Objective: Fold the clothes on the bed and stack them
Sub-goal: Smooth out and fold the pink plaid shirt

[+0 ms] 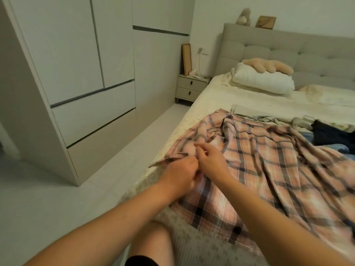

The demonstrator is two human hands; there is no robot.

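Doing up the placket before the fold

The pink-and-grey plaid cotton shirt [259, 169] lies spread on the near left of the cream quilted bed [226, 96]; the left hand [180, 171] pinches its front edge, the right hand [209, 160] pinches beside it, both grips on cloth. I'd pull the placket taut, close it, then smooth the creases outward.

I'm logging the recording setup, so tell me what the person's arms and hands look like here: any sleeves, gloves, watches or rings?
Both forearms are bare for as far as the picture shows them, with no sleeves in sight. The left hand and right hand wear no gloves, and no watch, bracelet or ring shows on either. Nothing else is attached to the arms.
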